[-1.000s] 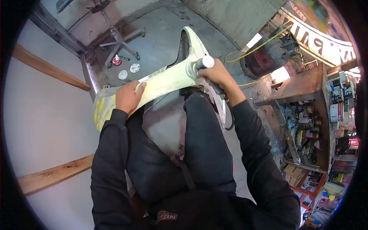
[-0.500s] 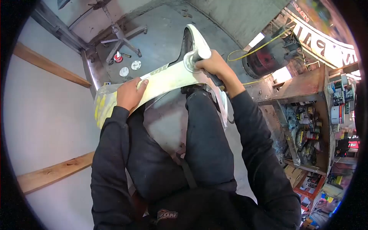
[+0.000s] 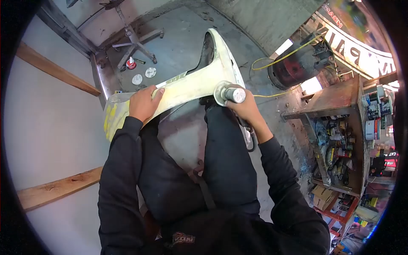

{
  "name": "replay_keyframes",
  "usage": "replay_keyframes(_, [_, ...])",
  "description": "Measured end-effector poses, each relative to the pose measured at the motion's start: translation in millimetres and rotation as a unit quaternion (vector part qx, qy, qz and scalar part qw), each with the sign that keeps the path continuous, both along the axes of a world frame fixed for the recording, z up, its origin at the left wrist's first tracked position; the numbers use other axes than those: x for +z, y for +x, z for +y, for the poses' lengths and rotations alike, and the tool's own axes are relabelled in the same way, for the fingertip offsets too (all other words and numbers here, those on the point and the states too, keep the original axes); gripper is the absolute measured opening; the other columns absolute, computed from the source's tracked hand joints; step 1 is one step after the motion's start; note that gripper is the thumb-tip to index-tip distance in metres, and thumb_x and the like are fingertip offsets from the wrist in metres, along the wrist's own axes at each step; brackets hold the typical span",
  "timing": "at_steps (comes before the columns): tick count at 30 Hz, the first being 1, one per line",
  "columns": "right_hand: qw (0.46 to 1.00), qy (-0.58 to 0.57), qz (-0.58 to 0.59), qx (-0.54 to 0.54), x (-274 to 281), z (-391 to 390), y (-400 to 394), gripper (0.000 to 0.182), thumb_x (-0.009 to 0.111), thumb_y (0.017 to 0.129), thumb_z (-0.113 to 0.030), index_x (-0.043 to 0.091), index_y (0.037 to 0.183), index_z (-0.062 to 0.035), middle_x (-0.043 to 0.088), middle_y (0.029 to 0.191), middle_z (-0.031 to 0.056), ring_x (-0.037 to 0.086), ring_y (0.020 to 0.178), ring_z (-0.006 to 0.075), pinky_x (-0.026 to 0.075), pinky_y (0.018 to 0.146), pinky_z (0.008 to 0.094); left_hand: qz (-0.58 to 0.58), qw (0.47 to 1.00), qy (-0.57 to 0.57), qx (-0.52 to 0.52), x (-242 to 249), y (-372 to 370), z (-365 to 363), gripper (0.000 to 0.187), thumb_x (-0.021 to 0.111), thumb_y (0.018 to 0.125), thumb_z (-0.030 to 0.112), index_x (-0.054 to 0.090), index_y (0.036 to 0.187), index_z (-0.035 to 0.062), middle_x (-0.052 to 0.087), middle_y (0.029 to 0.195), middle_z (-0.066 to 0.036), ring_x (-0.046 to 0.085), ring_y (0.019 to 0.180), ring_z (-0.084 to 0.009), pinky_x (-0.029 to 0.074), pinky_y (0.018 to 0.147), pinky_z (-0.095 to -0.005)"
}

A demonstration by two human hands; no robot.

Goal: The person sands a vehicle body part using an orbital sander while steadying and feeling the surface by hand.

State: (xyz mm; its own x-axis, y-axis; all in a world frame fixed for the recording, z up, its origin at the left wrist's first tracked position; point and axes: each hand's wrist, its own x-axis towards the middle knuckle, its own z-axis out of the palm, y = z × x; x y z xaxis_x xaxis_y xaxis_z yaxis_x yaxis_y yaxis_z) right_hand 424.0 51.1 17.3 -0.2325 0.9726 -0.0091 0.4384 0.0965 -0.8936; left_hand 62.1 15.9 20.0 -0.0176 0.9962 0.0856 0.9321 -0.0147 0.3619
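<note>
Across my thighs lies a large curved panel [image 3: 191, 89], pale cream with yellow patches at its left end. My left hand [image 3: 145, 103] grips the panel's left part, thumb on top and fingers over the far edge. My right hand [image 3: 247, 111] is closed round a round-headed sanding tool [image 3: 234, 94], whose silver top faces up. The tool's disc rests against the panel's near edge, right of the middle. Part of the tool's body is hidden under my right hand.
A wheeled stand [image 3: 133, 40] is on the floor at the upper left, near two pale discs [image 3: 143, 76] and a red-and-white item [image 3: 131, 64]. A dark tank [image 3: 293, 66] with a yellow hose and a wooden shelf [image 3: 331, 97] with cans are on the right.
My right hand and the tool have moved down and slightly right, from the panel's upper right part to its near edge. The tool's top has tilted up into view. My left hand stays put.
</note>
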Motion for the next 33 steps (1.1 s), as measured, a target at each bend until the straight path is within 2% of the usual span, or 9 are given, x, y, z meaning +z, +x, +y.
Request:
replay_keyframes(7, [1.0, -0.01, -0.027, -0.001, 17.2, 22.2, -30.4, 0.051, 0.081, 0.069, -0.015, 0.069, 0.117, -0.0037, 0.075, 0.104, 0.016, 0.072, 0.1, 0.0271, 0.054, 0.092, 0.0379, -0.005, 1.0, -0.018, 0.001, 4.0, 1.2, 0.0, 0.048, 0.05, 0.101, 0.051, 0.068, 0.103, 0.0068, 0.07, 0.087, -0.02, 0.067, 0.085, -0.0422, 0.049, 0.075, -0.0529])
replay_keyframes(9, [0.998, -0.056, -0.029, -0.009, 26.3, 39.5, -39.1, 0.047, 0.08, 0.068, -0.016, 0.071, 0.112, -0.0021, 0.075, 0.099, 0.0148, 0.072, 0.095, 0.0258, 0.054, 0.088, 0.0371, -0.004, 1.0, -0.02, 0.004, 6.0, 1.7, -0.2, 0.051, 0.049, 0.101, 0.054, 0.068, 0.098, 0.0064, 0.07, 0.083, -0.019, 0.067, 0.083, -0.0402, 0.05, 0.074, -0.0521])
replay_keyframes(15, [0.991, -0.112, -0.073, 0.009, 50.9, 91.5, -60.9, 0.041, 0.079, 0.067, -0.016, 0.072, 0.103, 0.0002, 0.074, 0.09, 0.0129, 0.071, 0.078, 0.0229, 0.056, 0.071, 0.0367, -0.007, 1.0, -0.026, 0.009, 3.3, 1.3, 0.5, 0.048, 0.05, 0.102, 0.051, 0.068, 0.103, 0.0066, 0.069, 0.086, -0.022, 0.066, 0.085, -0.0441, 0.048, 0.074, -0.0531])
replay_keyframes(16, [0.994, -0.097, -0.058, 0.011, 51.0, 96.6, -65.5, 0.038, 0.079, 0.067, -0.017, 0.072, 0.098, 0.0018, 0.072, 0.083, 0.0133, 0.068, 0.069, 0.0213, 0.054, 0.062, 0.0362, -0.007, 1.0, -0.027, 0.007, 3.2, 1.2, 0.7, 0.048, 0.05, 0.102, 0.051, 0.068, 0.104, 0.0064, 0.069, 0.086, -0.022, 0.066, 0.085, -0.0441, 0.048, 0.074, -0.0532])
replay_keyframes(19, [0.995, -0.089, -0.047, 0.012, 56.1, 98.6, -75.2, 0.037, 0.079, 0.067, -0.018, 0.071, 0.096, 0.0034, 0.07, 0.078, 0.0128, 0.065, 0.06, 0.0201, 0.051, 0.053, 0.0352, -0.008, 0.999, -0.036, 0.003, 6.0, 2.2, 1.1, 0.048, 0.049, 0.102, 0.05, 0.067, 0.104, 0.0059, 0.069, 0.087, -0.022, 0.066, 0.086, -0.0441, 0.048, 0.075, -0.0534])
replay_keyframes(23, [0.995, -0.094, -0.042, 0.009, 50.3, 80.8, -66.9, 0.034, 0.079, 0.069, -0.016, 0.07, 0.096, 0.0033, 0.067, 0.075, 0.0112, 0.062, 0.056, 0.02, 0.049, 0.05, 0.0342, -0.013, 0.999, -0.04, 0.01, 5.4, -0.3, 0.7, 0.047, 0.05, 0.102, 0.05, 0.068, 0.104, 0.006, 0.069, 0.089, -0.022, 0.066, 0.088, -0.0434, 0.048, 0.076, -0.0532])
replay_keyframes(27, [0.999, -0.032, -0.033, 0.013, 34.3, 55.3, -43.6, 0.04, 0.079, 0.068, -0.013, 0.072, 0.104, -0.0004, 0.075, 0.089, 0.0129, 0.072, 0.08, 0.0231, 0.056, 0.076, 0.0361, -0.013, 0.999, -0.045, 0.01, 6.4, 0.1, 0.2, 0.047, 0.051, 0.101, 0.05, 0.068, 0.103, 0.0061, 0.07, 0.09, -0.022, 0.066, 0.089, -0.0428, 0.048, 0.076, -0.0526])
replay_keyframes(28, [0.998, -0.045, -0.052, 0.003, 36.6, 46.8, -39.1, 0.04, 0.078, 0.068, -0.009, 0.072, 0.106, 0.0035, 0.074, 0.09, 0.0064, 0.067, 0.08, 0.014, 0.054, 0.076, 0.0311, -0.014, 1.0, -0.021, 0.001, 3.3, -0.4, -0.1, 0.047, 0.051, 0.101, 0.05, 0.069, 0.103, 0.0063, 0.07, 0.092, -0.022, 0.066, 0.089, -0.0431, 0.048, 0.076, -0.0526])
replay_keyframes(33, [1.0, 0.002, -0.029, 0.0, 11.7, 13.1, -15.5, 0.049, 0.077, 0.069, -0.007, 0.069, 0.117, -0.0005, 0.074, 0.1, 0.0089, 0.069, 0.093, 0.0161, 0.053, 0.088, 0.0317, -0.015, 0.999, -0.029, 0.005, 5.3, 1.6, -0.1, 0.047, 0.051, 0.101, 0.049, 0.068, 0.103, 0.0055, 0.07, 0.092, -0.022, 0.066, 0.09, -0.0432, 0.048, 0.077, -0.0529])
